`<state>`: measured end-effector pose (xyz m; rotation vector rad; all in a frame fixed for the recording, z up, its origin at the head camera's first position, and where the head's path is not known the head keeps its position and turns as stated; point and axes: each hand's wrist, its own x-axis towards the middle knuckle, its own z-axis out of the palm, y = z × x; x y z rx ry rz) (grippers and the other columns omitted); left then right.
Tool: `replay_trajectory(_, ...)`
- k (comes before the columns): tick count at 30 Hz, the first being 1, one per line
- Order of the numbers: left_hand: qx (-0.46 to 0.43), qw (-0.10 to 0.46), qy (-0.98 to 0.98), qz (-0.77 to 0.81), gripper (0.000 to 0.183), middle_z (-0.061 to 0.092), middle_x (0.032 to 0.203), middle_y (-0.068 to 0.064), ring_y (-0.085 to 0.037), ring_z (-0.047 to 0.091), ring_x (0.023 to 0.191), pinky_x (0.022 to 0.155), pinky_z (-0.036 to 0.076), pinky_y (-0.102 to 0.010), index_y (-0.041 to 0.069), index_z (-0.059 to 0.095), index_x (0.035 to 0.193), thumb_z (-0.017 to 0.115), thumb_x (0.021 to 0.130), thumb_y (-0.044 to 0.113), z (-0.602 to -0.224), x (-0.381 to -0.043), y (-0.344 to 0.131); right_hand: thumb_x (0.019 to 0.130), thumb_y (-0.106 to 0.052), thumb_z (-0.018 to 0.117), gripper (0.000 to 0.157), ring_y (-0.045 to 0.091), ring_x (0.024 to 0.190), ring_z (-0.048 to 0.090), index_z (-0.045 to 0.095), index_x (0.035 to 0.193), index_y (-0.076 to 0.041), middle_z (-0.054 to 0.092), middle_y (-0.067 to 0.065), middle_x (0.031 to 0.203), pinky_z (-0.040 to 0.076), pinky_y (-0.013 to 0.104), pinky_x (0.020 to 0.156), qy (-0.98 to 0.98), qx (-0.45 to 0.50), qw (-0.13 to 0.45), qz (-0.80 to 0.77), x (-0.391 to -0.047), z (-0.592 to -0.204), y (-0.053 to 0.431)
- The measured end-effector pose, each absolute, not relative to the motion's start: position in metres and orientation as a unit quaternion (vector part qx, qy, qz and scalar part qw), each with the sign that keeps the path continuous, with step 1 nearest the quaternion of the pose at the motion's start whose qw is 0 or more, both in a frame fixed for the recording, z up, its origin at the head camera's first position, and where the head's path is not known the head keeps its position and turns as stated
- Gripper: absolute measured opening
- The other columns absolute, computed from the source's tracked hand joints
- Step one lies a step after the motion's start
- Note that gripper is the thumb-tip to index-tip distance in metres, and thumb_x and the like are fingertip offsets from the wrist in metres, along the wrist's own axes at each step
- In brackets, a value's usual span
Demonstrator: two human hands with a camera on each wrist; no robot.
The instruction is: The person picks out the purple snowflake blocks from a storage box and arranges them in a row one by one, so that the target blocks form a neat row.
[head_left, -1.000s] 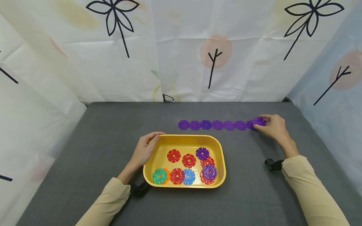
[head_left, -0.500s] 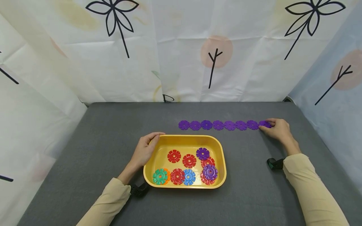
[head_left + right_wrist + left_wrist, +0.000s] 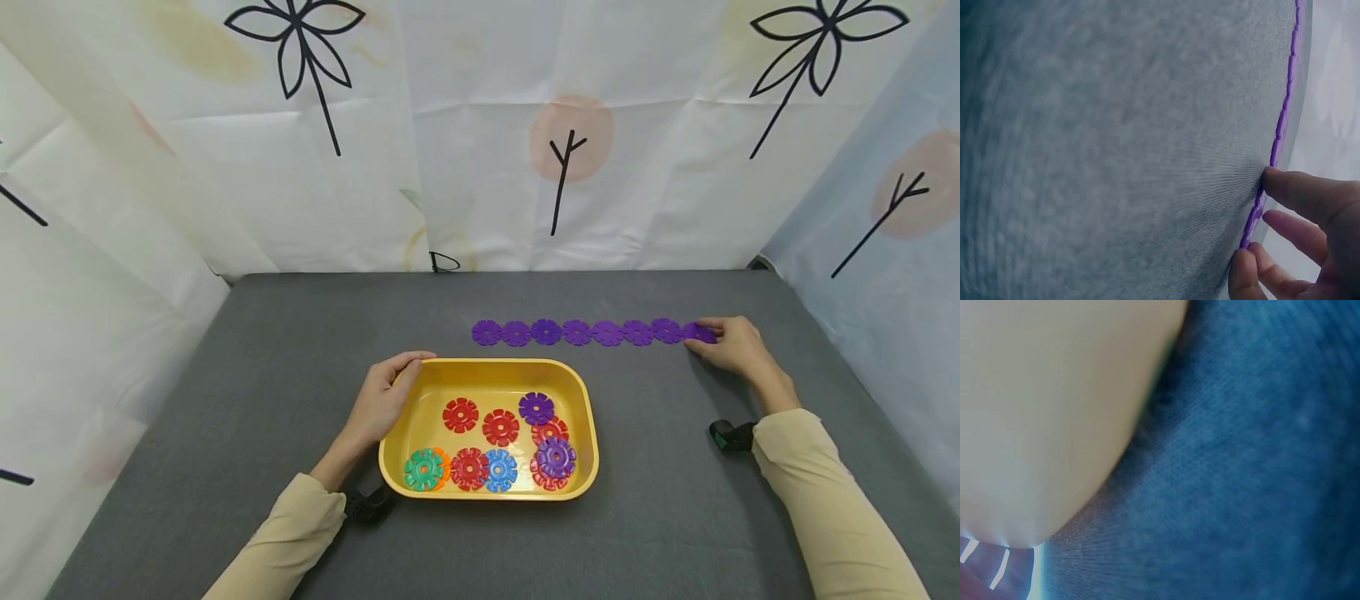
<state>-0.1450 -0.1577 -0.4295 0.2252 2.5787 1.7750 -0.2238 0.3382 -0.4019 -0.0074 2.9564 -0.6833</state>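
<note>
My right hand (image 3: 737, 346) pinches a purple flower-shaped disc (image 3: 697, 332) at the right end of a row of purple flower discs (image 3: 577, 332) on the table. Its thumb and fingers partly cover that disc, which lies right at the edge of its neighbour. In the right wrist view the row (image 3: 1281, 122) appears edge-on as a thin purple strip, with the fingertips of my right hand (image 3: 1342, 228) at its near end. My left hand (image 3: 381, 402) grips the upper left corner of a yellow tray (image 3: 491, 497), thumb over the rim.
Inside the tray lie several red discs (image 3: 461, 414), two purple discs (image 3: 557, 457), a green disc (image 3: 423, 468) over an orange one, and a blue disc (image 3: 502, 470). Grey cloth (image 3: 645, 517) covers the table; a printed white curtain (image 3: 480, 183) hangs behind.
My right hand has moved right and down, bringing the held purple disc from over the row's last piece to the row's right end, then slightly left. The left hand stays on the tray.
</note>
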Motion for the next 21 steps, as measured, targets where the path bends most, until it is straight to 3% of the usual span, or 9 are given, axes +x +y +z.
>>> replay_trajectory(7,0.072,0.009,0.818,0.570,0.034,0.069,0.123,-0.023,-0.034,0.074,0.096,0.076,0.065,-0.032,0.002,0.064,0.130,0.044,0.111,0.021,-0.427,-0.145,-0.159,0.096,-0.017,0.068,0.053,0.057,0.120,0.045,0.053,0.135,0.015,0.054,0.044,0.125,0.034,0.071,0.103,0.972,-0.040,-0.001,-0.231,-0.220,-0.391,0.319)
replay_trajectory(14,0.072,0.009,0.818,0.570,0.034,0.068,0.124,-0.025,-0.036,0.073,0.098,0.077,0.065,-0.034,0.000,0.063,0.131,0.045,0.111,0.019,-0.428,-0.146,-0.160,0.094,-0.014,0.072,0.051,0.050,0.107,0.051,0.057,0.136,0.011,0.050,0.038,0.125,0.047,0.063,0.084,0.957,-0.099,-0.052,-0.267,-0.203,-0.366,0.271)
replay_trajectory(21,0.073,0.010,0.816,0.573,0.035,0.068,0.124,-0.025,-0.036,0.073,0.099,0.078,0.065,-0.034,0.000,0.064,0.131,0.045,0.111,0.021,-0.428,-0.145,-0.160,0.093,-0.015,0.075,0.047,0.046,0.104,0.060,0.063,0.134,0.003,0.056,0.030,0.124,0.056,0.060,0.087,0.940,-0.166,-0.064,-0.291,-0.181,-0.347,0.226)
